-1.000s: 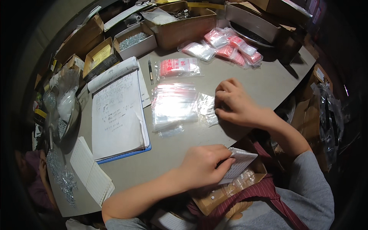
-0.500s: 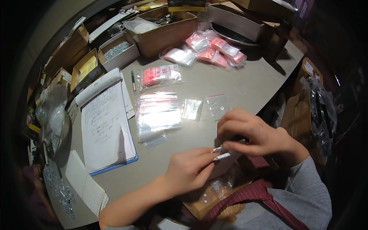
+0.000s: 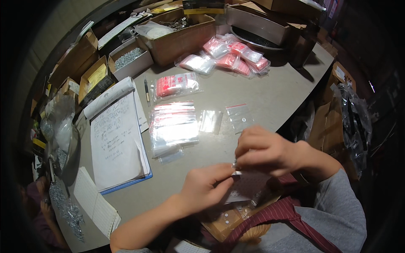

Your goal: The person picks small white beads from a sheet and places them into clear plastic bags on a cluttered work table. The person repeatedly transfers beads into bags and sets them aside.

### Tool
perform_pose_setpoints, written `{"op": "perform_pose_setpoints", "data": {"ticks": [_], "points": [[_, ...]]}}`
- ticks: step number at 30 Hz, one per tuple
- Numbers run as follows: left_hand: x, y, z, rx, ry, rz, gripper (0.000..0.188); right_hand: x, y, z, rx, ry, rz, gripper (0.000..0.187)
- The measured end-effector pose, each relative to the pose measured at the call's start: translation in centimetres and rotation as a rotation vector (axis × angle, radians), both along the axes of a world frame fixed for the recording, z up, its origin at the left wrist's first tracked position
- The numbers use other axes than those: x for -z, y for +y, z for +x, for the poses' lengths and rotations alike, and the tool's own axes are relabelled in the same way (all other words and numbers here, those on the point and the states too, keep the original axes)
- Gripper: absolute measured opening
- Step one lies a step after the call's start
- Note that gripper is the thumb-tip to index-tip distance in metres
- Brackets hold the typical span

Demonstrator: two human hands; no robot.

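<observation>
My left hand (image 3: 206,185) pinches the edge of a white sheet of small round stickers (image 3: 247,185), held tilted near the table's front edge. Just above that edge, my right hand (image 3: 265,152) has its fingers pressed together; whatever they hold is too small to make out. Beyond my right hand lies a clear zip bag with a red strip (image 3: 240,118) and a small white round sticker on it. Left of this bag is a smaller clear bag (image 3: 211,121), then a fanned stack of clear zip bags (image 3: 174,128).
An open notebook (image 3: 116,143) lies left, beside a pen (image 3: 147,91). Packs of red-printed bags (image 3: 175,84) sit farther back. Boxes of small metal parts (image 3: 128,58) and a large carton (image 3: 181,40) line the far edge. A cardboard piece (image 3: 217,217) lies below my hands.
My right hand has shifted slightly left and its fingers have drawn together closer to my left fingertips. The sheet now shows more of its printed face.
</observation>
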State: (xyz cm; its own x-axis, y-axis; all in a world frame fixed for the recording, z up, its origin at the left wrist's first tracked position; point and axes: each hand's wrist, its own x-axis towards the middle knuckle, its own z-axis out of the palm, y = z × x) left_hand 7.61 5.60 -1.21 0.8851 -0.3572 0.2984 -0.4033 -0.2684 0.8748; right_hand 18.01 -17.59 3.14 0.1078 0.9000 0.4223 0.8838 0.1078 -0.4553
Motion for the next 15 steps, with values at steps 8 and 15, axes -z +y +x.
{"op": "perform_pose_setpoints", "data": {"ticks": [8,15], "points": [[-0.1,0.5,0.4,0.023,-0.144,0.090,0.022,0.2,-0.7,8.5,0.464,0.058,-0.246,0.023],[0.3,0.4,0.1,0.035,-0.237,0.116,0.023,1.9,1.2,8.3,0.417,-0.103,-0.309,0.030]]}}
